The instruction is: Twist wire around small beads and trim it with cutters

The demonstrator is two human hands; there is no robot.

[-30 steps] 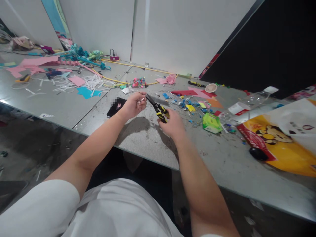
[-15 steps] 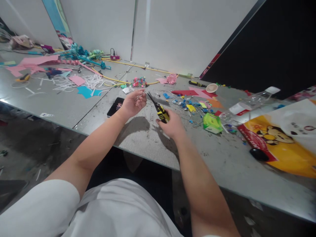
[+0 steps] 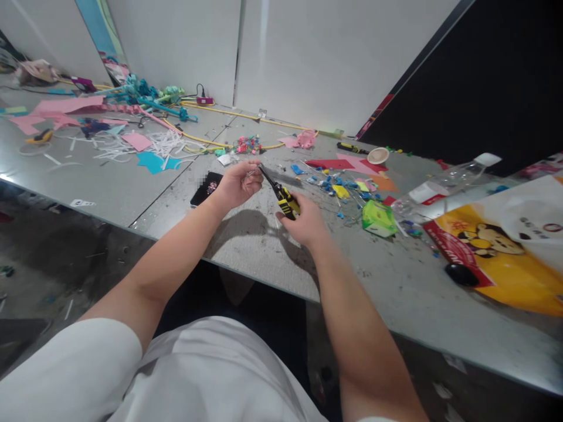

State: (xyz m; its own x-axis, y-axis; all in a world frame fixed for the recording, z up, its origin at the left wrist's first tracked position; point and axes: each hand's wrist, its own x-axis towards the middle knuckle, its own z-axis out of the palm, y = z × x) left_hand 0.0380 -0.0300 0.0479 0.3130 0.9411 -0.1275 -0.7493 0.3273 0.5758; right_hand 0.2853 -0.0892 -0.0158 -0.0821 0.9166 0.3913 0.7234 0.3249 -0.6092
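My right hand [image 3: 305, 220] is closed around the black-and-yellow handles of long-nose pliers [image 3: 284, 198]. The long dark jaws point up and left, and their tips meet the fingertips of my left hand [image 3: 241, 183]. Thumb and forefinger of that left hand are pinched on a thin, shiny wire-like piece, mostly hidden by the fingers. Both hands are held over the grey table [image 3: 246, 246]. Beside my left wrist lies a dark phone [image 3: 206, 189].
Small blue and yellow pieces with thin wires [image 3: 328, 184] lie right of the pliers, near a green packet [image 3: 379, 218]. Farther right are a plastic bottle [image 3: 448, 186], a yellow bag [image 3: 497, 252] and a black mouse [image 3: 461, 274]. White paper strips [image 3: 162, 143] lie left.
The pliers and my right hand have shifted slightly left. The jaw tips, a little apart from my left fingertips before, now meet them. My left hand has hardly moved.
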